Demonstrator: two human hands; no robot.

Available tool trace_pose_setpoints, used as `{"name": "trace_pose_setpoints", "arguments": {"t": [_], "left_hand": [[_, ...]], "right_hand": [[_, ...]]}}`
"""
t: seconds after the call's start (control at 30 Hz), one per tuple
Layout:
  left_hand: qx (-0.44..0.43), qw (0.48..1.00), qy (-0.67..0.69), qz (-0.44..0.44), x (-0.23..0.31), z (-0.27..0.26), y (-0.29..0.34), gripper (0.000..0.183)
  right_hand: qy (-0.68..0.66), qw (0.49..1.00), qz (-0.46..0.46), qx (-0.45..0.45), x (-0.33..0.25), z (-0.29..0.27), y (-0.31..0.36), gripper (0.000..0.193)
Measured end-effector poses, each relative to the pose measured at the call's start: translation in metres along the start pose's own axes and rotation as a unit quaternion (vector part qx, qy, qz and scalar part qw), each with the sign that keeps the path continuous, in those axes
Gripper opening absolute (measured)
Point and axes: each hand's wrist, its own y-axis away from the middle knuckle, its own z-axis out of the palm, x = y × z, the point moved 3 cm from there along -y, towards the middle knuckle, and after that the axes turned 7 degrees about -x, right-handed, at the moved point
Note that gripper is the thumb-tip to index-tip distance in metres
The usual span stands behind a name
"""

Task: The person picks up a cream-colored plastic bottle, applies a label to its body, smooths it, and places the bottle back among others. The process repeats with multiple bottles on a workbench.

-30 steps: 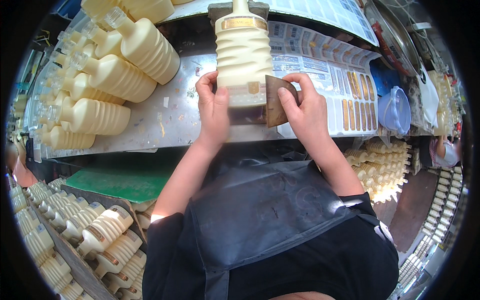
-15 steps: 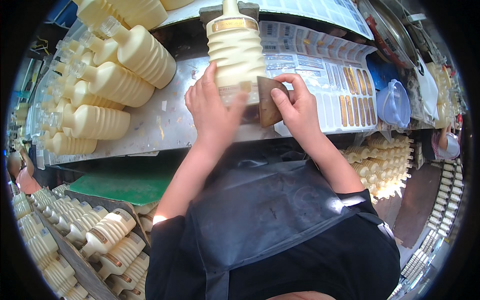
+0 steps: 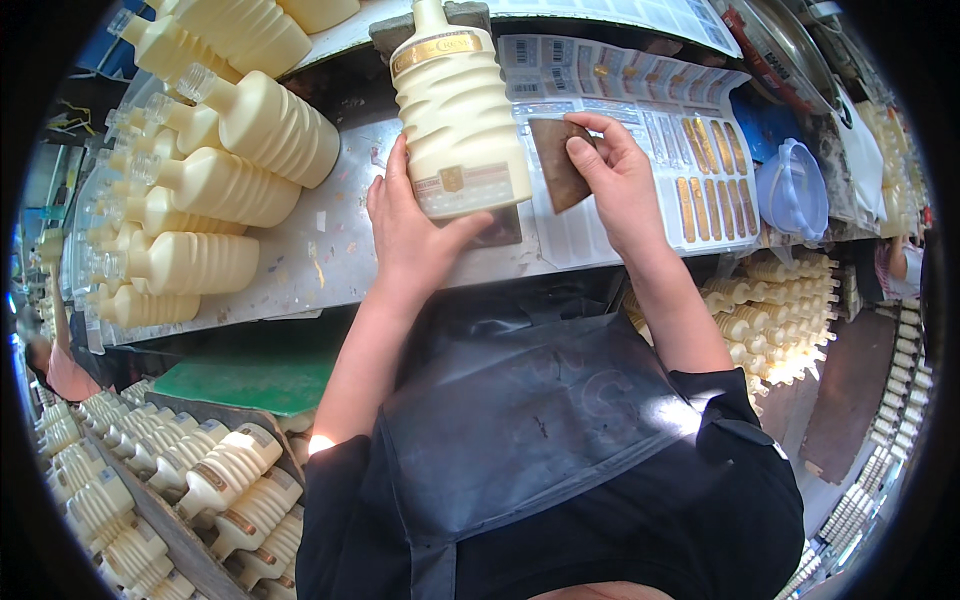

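Observation:
A cream-coloured ribbed plastic bottle [image 3: 462,125] lies in front of me, its neck at a grey block and its base toward me. It bears a gold label near the shoulder and a pale label with a gold emblem near the base. My left hand [image 3: 412,235] grips its lower left side, fingers along the edge and thumb at the base. To the right of the bottle, apart from it, my right hand [image 3: 625,185] pinches a flat brown scraper [image 3: 560,168] between thumb and fingers. Beneath the scraper are label sheets [image 3: 655,215] with gold strips.
Cream bottles [image 3: 225,185] are piled on the metal table [image 3: 300,265] at left. A blue plastic basket [image 3: 792,190] stands at right. Below are a green board [image 3: 250,368], bottles in racks [image 3: 235,470] and more bottles [image 3: 765,315]. Other people show at both edges.
My right hand has drawn the scraper off the bottle's base, to the right. My left thumb has come down from the lower label to the base edge, uncovering the label.

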Motion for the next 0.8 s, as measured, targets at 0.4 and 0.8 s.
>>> {"name": "trace_pose_setpoints", "arguments": {"t": [0.4, 0.8], "left_hand": [[0.052, 0.962, 0.269, -0.019, -0.002, 0.019, -0.008, 0.096], [0.064, 0.964, 0.257, -0.01, 0.002, 0.018, -0.007, 0.096]], "right_hand": [[0.345, 0.918, -0.193, 0.025, -0.024, 0.007, 0.002, 0.023], [0.269, 0.949, 0.066, -0.151, -0.007, 0.023, -0.006, 0.053]]}}
